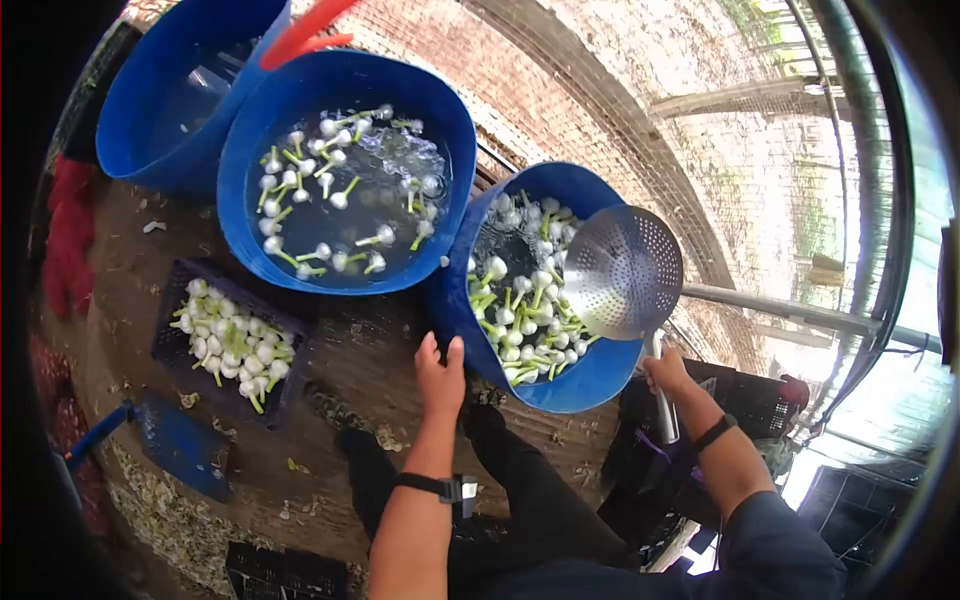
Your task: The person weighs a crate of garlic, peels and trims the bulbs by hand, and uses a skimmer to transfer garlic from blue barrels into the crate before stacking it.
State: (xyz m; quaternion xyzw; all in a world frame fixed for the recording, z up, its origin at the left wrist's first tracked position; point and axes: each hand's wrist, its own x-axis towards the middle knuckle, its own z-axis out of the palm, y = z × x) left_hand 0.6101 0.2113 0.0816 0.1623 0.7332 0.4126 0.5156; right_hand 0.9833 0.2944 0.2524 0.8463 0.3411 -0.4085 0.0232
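Observation:
My right hand [668, 370] is wrapped round the metal handle of a large perforated strainer [625, 270]. The strainer's round head is over the right side of a blue tub [565, 393], where white bulbs with green stems [530, 310] float in water. My left hand [440, 372] is raised just left of that tub, fingers apart and holding nothing. Beside it, a second blue tub [345, 282] holds more bulbs [325, 185] scattered in water.
A dark crate [175, 345] full of bulbs stands on the ground at left. Behind it is a third blue tub [150, 165] with water, and red gloves [68, 240]. A blue shovel blade [182, 445] lies lower left. Black crates [755, 400] stand at right, beside wire mesh [640, 110].

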